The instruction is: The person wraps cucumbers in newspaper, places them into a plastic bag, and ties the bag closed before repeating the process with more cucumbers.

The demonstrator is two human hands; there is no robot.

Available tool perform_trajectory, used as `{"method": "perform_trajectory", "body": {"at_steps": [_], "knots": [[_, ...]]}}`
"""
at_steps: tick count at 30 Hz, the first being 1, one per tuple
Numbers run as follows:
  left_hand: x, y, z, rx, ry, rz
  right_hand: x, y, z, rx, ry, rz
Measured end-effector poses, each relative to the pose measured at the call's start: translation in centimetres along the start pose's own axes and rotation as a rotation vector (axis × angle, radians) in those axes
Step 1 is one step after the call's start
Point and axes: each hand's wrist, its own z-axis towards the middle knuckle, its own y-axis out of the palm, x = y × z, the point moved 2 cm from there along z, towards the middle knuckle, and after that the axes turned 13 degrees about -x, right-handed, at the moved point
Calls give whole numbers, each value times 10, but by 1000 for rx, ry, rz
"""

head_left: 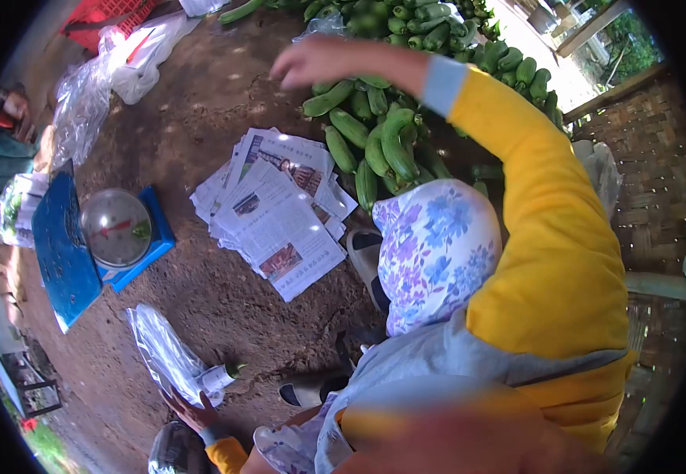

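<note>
Green bananas (382,134) just below right hand (311,59), fingers spread, empty; left hand (189,411) splayed flat on clear plastic bag (161,347)

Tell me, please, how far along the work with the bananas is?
Done: newspaper sheets are spread on the ground and a scale stands by. In hand: the right hand reaches over the green bananas; the left hand rests on a plastic bag. Left: bananas lie piled; none is on the paper or scale.

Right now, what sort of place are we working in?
Probably an open-air farm or market packing spot: bare dirt ground, a heap of green bananas, a weighing scale and spread newspapers.
</note>
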Motion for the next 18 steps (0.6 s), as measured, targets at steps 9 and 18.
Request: {"method": "perform_trajectory", "body": {"at_steps": [9,18], "knots": [[168,-44,144,-529,524,34,341,-27,-267,994,1090,807],[288,93,139,-707,577,97,495,13,-273,868,1369,517]]}}
